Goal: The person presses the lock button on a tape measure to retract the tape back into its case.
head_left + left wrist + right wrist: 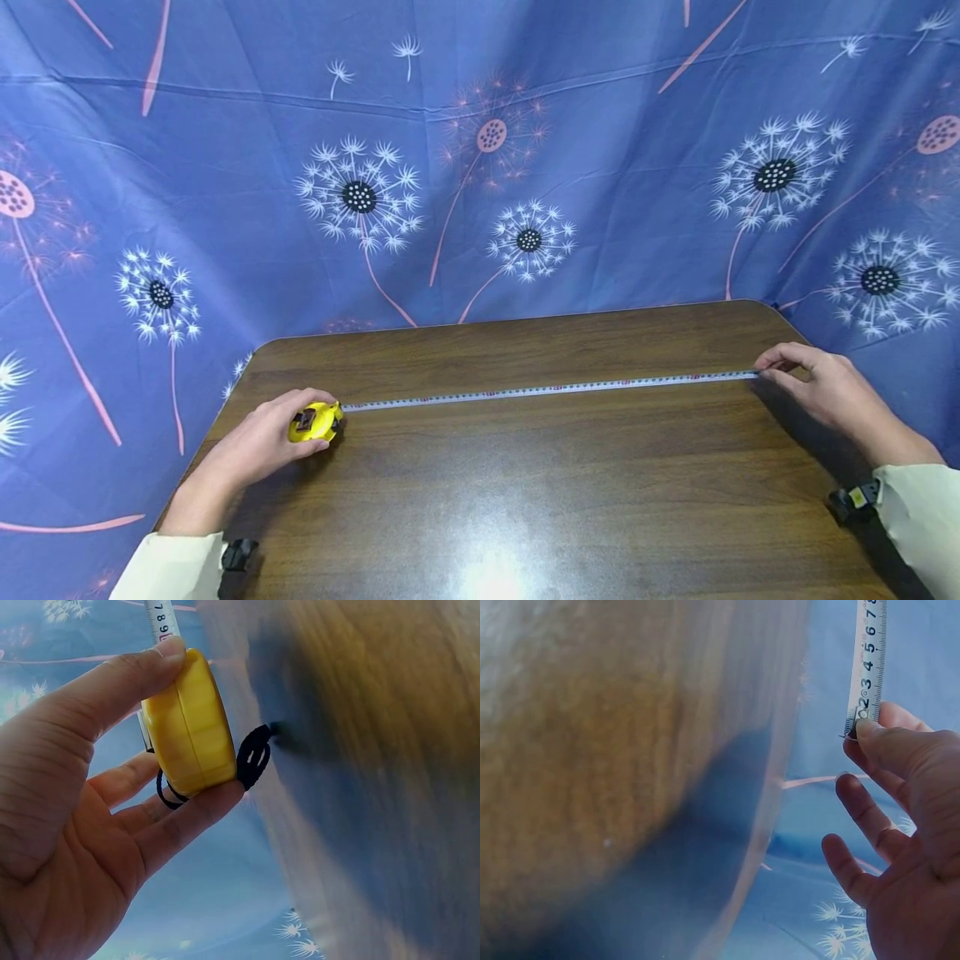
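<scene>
A yellow tape measure [318,422] is held by my left hand [264,433] over the table's left side. In the left wrist view the thumb lies on the top of the yellow case [191,727] and fingers support it from below, with a black cord [255,757] looped at its side. The white blade [557,388] stretches nearly straight across the table to the right. Its free end [861,724] is pinched between thumb and forefinger of my right hand [836,392]; the other fingers are spread, as the right wrist view shows.
Under the blade lies a brown wood-grain table [570,475] with rounded far corners and a bright glare near the front. A blue cloth [630,233] printed with dandelions hangs behind and beside it. Each wrist wears a black band device [853,502].
</scene>
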Motion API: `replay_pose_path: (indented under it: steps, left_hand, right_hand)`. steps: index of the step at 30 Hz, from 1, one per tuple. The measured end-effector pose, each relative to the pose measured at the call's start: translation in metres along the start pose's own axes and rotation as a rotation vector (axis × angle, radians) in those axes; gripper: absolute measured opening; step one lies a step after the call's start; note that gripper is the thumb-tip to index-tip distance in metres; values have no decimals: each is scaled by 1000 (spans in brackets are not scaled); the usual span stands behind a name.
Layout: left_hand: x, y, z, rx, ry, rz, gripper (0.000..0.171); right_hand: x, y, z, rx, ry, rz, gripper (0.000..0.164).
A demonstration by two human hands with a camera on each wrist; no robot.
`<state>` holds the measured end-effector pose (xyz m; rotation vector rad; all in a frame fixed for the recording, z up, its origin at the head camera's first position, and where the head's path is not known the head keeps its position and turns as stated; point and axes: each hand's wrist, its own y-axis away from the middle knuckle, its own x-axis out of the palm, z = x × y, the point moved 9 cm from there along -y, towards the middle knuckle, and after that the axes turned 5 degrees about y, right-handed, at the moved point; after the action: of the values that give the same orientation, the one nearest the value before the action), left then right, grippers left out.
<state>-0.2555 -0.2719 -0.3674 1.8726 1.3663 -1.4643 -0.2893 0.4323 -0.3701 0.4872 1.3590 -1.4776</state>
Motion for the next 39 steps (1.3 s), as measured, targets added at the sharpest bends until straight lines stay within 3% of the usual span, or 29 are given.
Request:
replay_pose_path:
  steps: [10,17,25,31,39]
  left_hand:
    - [-8,-1,1,-31,6,18,55]
    - [-17,-4,-2,-47,0,25,55]
    - [-24,-8,-7,-4,-12,7,54]
    - [-32,-12,-12,20,-27,-11,55]
    - [-36,-11,-9,-9,-12,16,54]
  right_hand:
    - [-6,-6,0,2,-19,-9,28]
    - [-13,-11,4,-55,11,-30,33]
    - [-18,-16,4,-46,12,-24,31]
    - [-21,-18,7,-93,41,-17,33]
    - [-24,-23,15,-116,66,12,36]
